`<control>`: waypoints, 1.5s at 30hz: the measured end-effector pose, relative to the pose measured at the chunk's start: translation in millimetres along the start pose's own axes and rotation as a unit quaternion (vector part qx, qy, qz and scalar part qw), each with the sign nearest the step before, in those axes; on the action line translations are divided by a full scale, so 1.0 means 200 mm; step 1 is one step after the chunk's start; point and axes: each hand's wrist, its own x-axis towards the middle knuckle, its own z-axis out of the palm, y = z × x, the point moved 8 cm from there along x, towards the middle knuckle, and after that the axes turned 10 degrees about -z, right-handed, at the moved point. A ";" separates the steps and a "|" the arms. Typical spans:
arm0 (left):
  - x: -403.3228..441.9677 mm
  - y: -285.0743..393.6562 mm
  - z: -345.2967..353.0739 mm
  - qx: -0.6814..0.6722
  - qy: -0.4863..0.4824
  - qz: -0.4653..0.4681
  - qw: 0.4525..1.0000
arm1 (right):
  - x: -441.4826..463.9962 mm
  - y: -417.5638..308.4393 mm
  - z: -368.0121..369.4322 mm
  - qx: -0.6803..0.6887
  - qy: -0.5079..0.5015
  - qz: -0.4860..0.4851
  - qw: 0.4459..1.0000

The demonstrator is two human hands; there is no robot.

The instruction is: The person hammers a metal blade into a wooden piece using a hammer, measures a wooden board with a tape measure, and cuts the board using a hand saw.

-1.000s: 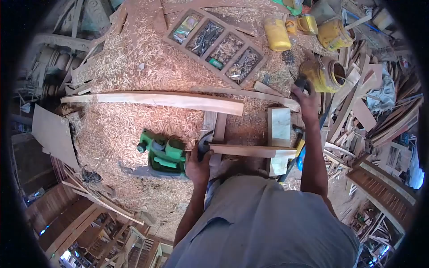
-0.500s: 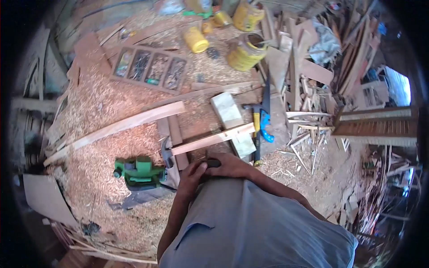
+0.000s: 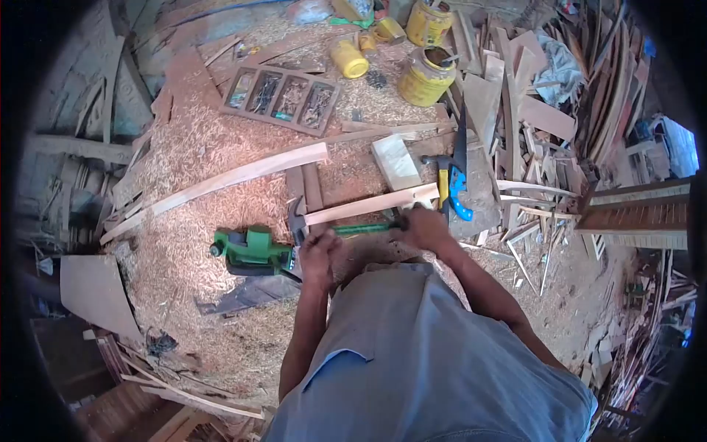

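Observation:
My left hand [image 3: 318, 249] is closed at the left end of a thin green strip. My right hand [image 3: 427, 230] is closed around its dark right end; it looks like a tape measure [image 3: 362, 229] pulled out between them, though blur hides detail. Just beyond lies a short wooden strip [image 3: 372, 204], its right part over a pale block [image 3: 396, 162]. A hammer head [image 3: 297, 215] shows beside the left hand. To the left sits a green electric planer [image 3: 254, 250]. Beyond my right hand are a yellow-and-black-handled hammer [image 3: 444, 184] and a blue-handled saw [image 3: 459, 195].
A longer wooden strip [image 3: 228, 179] lies across the shavings. Farther back stand a compartment tray [image 3: 280, 124] of small hardware and several yellow containers [image 3: 426, 82]. Scrap wood [image 3: 508, 96] is heaped on the right; a slatted wooden piece [image 3: 633, 208] juts in there.
My hands were together around a dark object near my body. They have moved apart and forward, and the green strip now stretches between them. The view has shifted slightly.

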 end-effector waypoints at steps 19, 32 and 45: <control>0.38 0.08 -0.25 0.005 0.149 0.186 0.971 | 0.10 0.65 -0.15 -0.101 0.176 0.097 0.975; 0.32 0.07 -0.24 -0.003 0.205 0.219 0.954 | 0.25 0.76 -0.03 -0.132 0.131 0.038 0.982; 0.33 0.00 -0.27 -0.054 0.168 0.267 0.947 | 0.20 0.69 -0.07 -0.144 0.148 0.048 0.977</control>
